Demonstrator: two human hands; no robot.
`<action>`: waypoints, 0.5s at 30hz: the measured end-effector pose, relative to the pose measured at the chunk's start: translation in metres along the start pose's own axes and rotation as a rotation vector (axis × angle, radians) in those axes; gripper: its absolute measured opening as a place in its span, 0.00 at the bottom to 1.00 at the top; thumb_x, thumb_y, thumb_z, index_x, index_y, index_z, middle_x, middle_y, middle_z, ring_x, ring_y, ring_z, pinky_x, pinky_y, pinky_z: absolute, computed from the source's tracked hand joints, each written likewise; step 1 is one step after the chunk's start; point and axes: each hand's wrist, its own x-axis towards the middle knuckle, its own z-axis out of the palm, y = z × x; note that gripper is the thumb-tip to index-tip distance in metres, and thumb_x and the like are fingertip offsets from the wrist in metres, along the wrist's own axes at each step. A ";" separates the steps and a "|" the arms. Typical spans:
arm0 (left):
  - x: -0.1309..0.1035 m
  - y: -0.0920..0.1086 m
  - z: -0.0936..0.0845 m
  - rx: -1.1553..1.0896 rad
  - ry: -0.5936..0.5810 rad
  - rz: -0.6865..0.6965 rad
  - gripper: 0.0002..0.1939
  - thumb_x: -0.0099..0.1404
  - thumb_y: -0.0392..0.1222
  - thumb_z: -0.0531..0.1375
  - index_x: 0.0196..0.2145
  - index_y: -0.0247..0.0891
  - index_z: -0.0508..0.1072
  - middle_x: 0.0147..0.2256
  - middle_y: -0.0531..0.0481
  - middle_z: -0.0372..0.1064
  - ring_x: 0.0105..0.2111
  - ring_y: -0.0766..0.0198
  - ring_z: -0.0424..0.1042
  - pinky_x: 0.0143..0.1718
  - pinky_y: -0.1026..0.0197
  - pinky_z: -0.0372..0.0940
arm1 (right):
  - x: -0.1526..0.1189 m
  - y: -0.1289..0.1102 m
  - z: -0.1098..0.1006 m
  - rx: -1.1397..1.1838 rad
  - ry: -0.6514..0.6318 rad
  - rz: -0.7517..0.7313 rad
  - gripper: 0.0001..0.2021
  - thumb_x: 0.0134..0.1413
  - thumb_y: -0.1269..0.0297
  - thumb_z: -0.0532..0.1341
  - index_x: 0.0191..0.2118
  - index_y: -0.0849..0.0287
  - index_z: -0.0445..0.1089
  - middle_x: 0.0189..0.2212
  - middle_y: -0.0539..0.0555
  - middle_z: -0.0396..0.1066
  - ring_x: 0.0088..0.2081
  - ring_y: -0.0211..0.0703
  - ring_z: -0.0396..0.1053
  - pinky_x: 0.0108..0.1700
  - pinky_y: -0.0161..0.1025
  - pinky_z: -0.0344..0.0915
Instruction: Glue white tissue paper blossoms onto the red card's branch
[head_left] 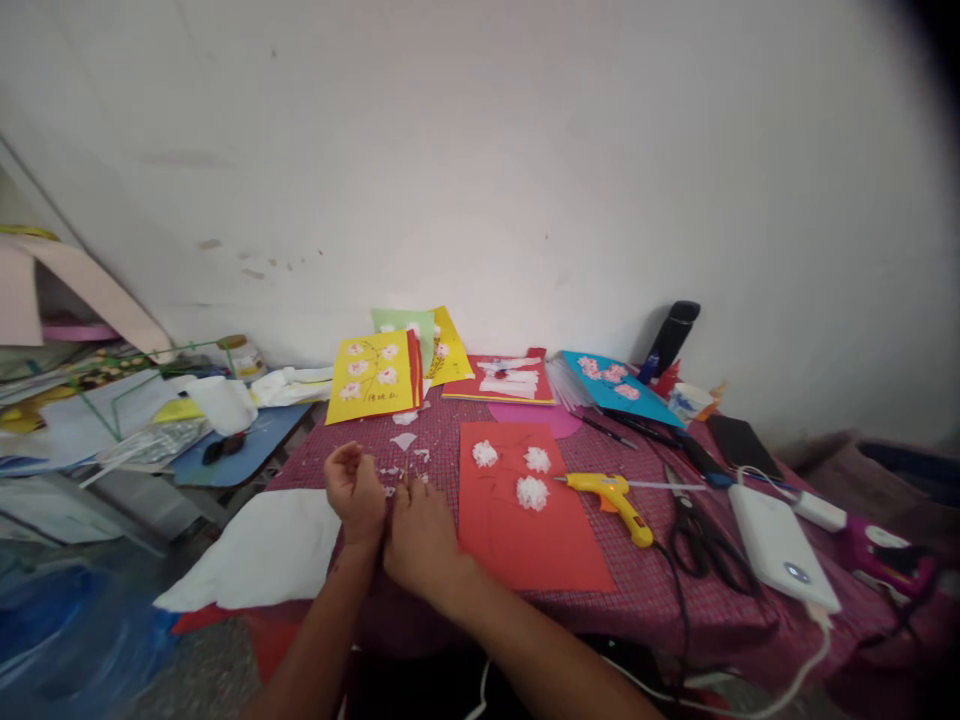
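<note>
My left hand (355, 490) is raised over the left part of the tablecloth, its fingers curled inward; what they hold, if anything, is hidden. Close beside it, my right hand (421, 535) reaches down to the cloth with fingers bunched among small white paper scraps (404, 440); nothing in its fingertips can be made out. To the right of this hand lies a red sheet of paper (536, 555) bearing three fluffy white paper flowers (532, 493) and faint drawn lines. A yellow glue gun (604, 485) rests with its nozzle over the sheet's right edge.
Scissors (701, 540), a white power bank (784, 550) and cables occupy the right side. Flower cards, yellow (371, 378) and blue (619, 388), stand or lie along the wall. A white paper stack (259, 550) overhangs the front left edge. A cup (688, 402) stands back right.
</note>
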 end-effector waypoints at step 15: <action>0.003 -0.006 0.000 -0.075 0.086 -0.039 0.13 0.56 0.34 0.64 0.40 0.39 0.69 0.37 0.54 0.67 0.36 0.67 0.68 0.42 0.63 0.62 | -0.046 0.005 -0.026 0.153 -0.080 -0.127 0.22 0.61 0.63 0.59 0.59 0.62 0.68 0.53 0.66 0.72 0.52 0.59 0.70 0.54 0.54 0.68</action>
